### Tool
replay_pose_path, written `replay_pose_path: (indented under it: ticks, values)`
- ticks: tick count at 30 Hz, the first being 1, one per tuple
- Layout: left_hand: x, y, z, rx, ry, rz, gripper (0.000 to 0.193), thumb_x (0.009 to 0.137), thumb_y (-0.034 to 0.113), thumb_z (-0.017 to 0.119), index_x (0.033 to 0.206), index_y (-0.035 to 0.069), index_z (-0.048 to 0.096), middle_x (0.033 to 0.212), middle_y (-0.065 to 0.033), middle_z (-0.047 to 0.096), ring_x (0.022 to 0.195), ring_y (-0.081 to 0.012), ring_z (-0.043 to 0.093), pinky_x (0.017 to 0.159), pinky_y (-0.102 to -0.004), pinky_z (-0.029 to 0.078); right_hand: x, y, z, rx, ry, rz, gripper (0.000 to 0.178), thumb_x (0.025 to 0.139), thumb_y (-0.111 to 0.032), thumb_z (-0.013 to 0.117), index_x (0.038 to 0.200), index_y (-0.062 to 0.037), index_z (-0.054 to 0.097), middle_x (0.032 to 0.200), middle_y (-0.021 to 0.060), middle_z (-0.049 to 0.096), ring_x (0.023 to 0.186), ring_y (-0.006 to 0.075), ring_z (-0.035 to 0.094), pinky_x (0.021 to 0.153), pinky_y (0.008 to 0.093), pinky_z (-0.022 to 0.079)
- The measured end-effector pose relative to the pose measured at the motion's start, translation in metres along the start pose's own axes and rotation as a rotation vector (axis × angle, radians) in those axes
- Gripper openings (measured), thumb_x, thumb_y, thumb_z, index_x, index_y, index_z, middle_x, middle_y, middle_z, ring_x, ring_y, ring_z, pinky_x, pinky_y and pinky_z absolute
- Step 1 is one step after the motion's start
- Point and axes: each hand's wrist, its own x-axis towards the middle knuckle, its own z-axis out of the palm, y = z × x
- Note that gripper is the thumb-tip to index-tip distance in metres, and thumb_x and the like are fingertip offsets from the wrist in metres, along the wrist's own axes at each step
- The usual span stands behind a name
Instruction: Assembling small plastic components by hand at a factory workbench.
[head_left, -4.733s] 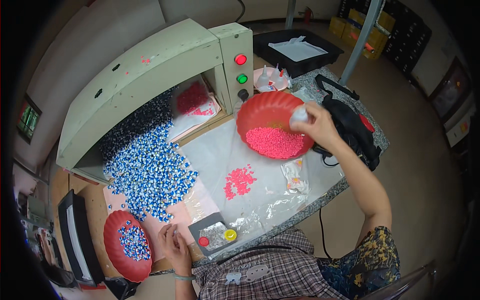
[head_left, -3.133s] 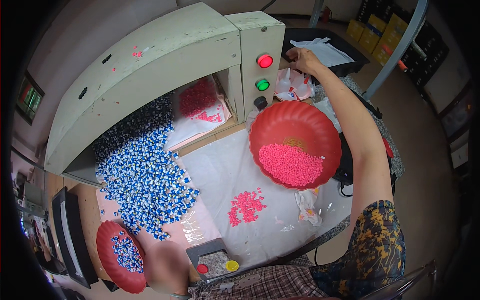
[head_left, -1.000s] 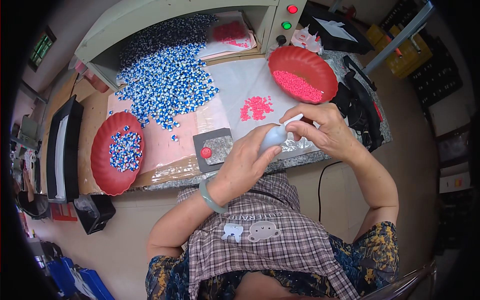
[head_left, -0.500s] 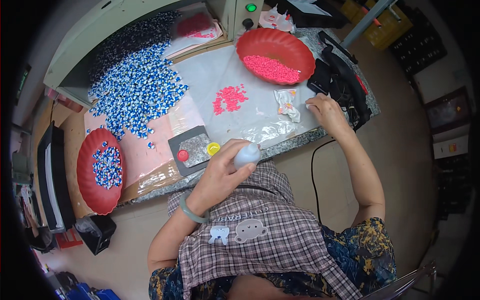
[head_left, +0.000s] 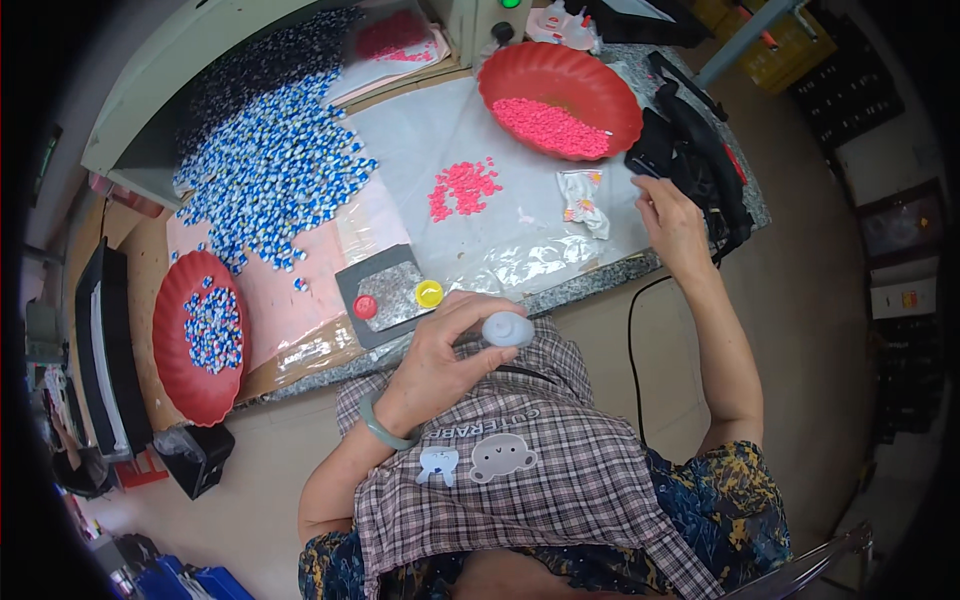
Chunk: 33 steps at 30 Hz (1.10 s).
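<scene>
A small pale grey-blue squeeze bottle (head_left: pixel 507 330) stands in the grip of my left hand (head_left: pixel 440 355), its nozzle end facing up toward me. The thumb and fingers wrap round its sides, near the table's front edge. My right hand (head_left: pixel 676 222) is over the right part of the tabletop, fingers bent and close together; what they hold, if anything, is too small to make out. Left of it lies a crumpled white wrapper (head_left: pixel 583 203) with coloured marks. Loose pink pieces (head_left: pixel 465 188) are scattered on the white sheet (head_left: pixel 400 150).
A red scalloped bowl (head_left: pixel 620 95) holds pink pieces at the back right. Black cables (head_left: pixel 700 165) lie beside it. Blue-and-white pieces (head_left: pixel 270 170) are heaped at left, above another red bowl (head_left: pixel 175 345). A grey-framed tile (head_left: pixel 390 300) carries red (head_left: pixel 365 306) and yellow (head_left: pixel 429 293) caps.
The bottle has tipped so its nozzle faces me more directly. My right hand has shifted slightly right and away from the wrapper; the white bit at its fingertips is no longer visible.
</scene>
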Motion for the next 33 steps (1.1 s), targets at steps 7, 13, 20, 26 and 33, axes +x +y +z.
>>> replay_pose_path:
  ticks: [7, 13, 20, 26, 33]
  values:
    - [0.005, 0.008, 0.009, -0.301, 0.241, -0.065, 0.044, 0.084, -0.003, 0.077, 0.124, -0.001, 0.059, 0.123, -0.0101, 0.057, 0.115, -0.0183, 0.061, 0.091, -0.0295, 0.056, -0.045, -0.113, 0.006, 0.998, -0.534, 0.019, 0.058, 0.085, -0.005, 0.076, 0.138, -0.0029, 0.053, 0.124, 0.0083, 0.065, 0.114, 0.0181, 0.063, 0.095, 0.034, 0.05]
    - [0.0, 0.005, 0.007, -0.092, 0.397, 0.036, 0.045, 0.081, 0.001, 0.082, 0.12, 0.0, 0.058, 0.107, -0.0107, 0.066, 0.092, -0.0187, 0.07, 0.077, -0.028, 0.059, -0.072, -0.138, 0.056, 1.4, -0.421, 0.297, 0.056, 0.088, -0.011, 0.079, 0.136, 0.0003, 0.052, 0.129, 0.0109, 0.061, 0.118, 0.02, 0.061, 0.101, 0.0362, 0.049]
    - [-0.02, 0.006, -0.015, 0.27, 0.499, 0.265, 0.039, 0.083, 0.005, 0.08, 0.119, 0.002, 0.066, 0.11, -0.0128, 0.066, 0.093, -0.0226, 0.066, 0.07, -0.0303, 0.057, -0.07, -0.143, 0.071, 1.631, -0.347, 0.502, 0.058, 0.09, -0.038, 0.075, 0.13, -0.001, 0.056, 0.109, 0.0123, 0.066, 0.099, 0.0235, 0.067, 0.084, 0.0364, 0.055]
    - [-0.067, -0.033, -0.081, 0.73, 0.892, 0.179, 0.025, 0.087, -0.005, 0.067, 0.111, 0.003, 0.069, 0.11, -0.0109, 0.065, 0.091, -0.023, 0.066, 0.068, -0.0302, 0.054, -0.051, -0.127, 0.067, 1.614, -0.404, 0.507, 0.056, 0.092, -0.044, 0.073, 0.122, -0.0009, 0.057, 0.11, 0.0097, 0.061, 0.077, 0.0192, 0.062, 0.063, 0.0271, 0.049]
    - [-0.071, -0.071, -0.12, 0.802, 0.899, -0.103, 0.022, 0.089, -0.002, 0.064, 0.111, 0.002, 0.068, 0.111, -0.0112, 0.063, 0.096, -0.0253, 0.064, 0.075, -0.0349, 0.053, -0.031, -0.134, 0.082, 1.694, -0.388, 0.539, 0.056, 0.092, -0.035, 0.075, 0.132, -0.002, 0.053, 0.113, 0.0094, 0.061, 0.078, 0.0108, 0.056, 0.061, 0.0221, 0.045]
